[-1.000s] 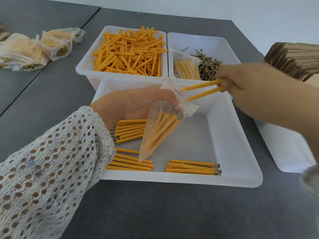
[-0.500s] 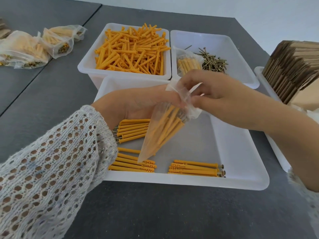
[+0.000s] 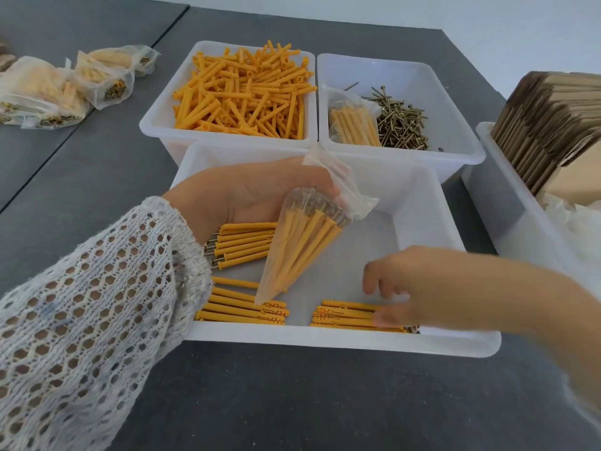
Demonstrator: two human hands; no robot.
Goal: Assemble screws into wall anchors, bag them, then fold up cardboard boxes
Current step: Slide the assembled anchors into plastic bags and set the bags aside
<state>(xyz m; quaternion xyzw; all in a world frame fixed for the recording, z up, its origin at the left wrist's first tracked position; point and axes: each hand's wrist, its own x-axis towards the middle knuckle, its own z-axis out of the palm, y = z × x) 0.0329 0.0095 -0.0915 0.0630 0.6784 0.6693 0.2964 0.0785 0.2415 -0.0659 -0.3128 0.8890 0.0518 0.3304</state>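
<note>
While the left hand (image 3: 260,193) grips a clear bag (image 3: 302,242) near its mouth, the head view shows the right hand (image 3: 400,288) reaching down with loosely curled fingers onto one cluster of assembled anchors (image 3: 344,315); motion blur hides whether it pinches any. Three such clusters lie in the front tray (image 3: 357,343), two on its left side, one at its near right. Behind stand two bins: one (image 3: 169,125) heaped with bare orange anchors, one (image 3: 455,125) with a pile of screws (image 3: 403,125) and a filled bag (image 3: 354,125). At least three filled bags (image 3: 65,89) sit far left; a fourth tray (image 3: 507,196) on the right holds flat cardboard boxes (image 3: 553,125). Everything rests on a dark grey table (image 3: 292,402) against a pale wall. The held bag hangs over the front tray, long axis steeply tilted, screw heads up, tips pointing down-left.
</note>
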